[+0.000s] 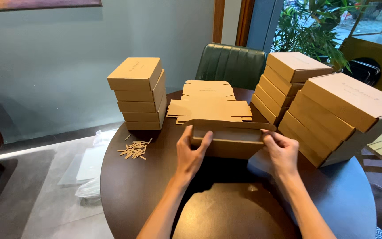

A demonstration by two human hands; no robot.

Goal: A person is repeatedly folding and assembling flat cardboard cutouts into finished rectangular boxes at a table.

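Both hands, left hand [192, 152] and right hand [280, 150], grasp the half-folded cardboard box [227, 140] by its 2 side walls at table [129, 186] centre; likely light, stiff, creases easily—hold near corners.

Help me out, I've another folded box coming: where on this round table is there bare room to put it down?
Free: the near table edge below both hands, and the front-left patch between the left hand and the cardboard strips. Crowded: the back, with flat blanks, left stack and right stacks.
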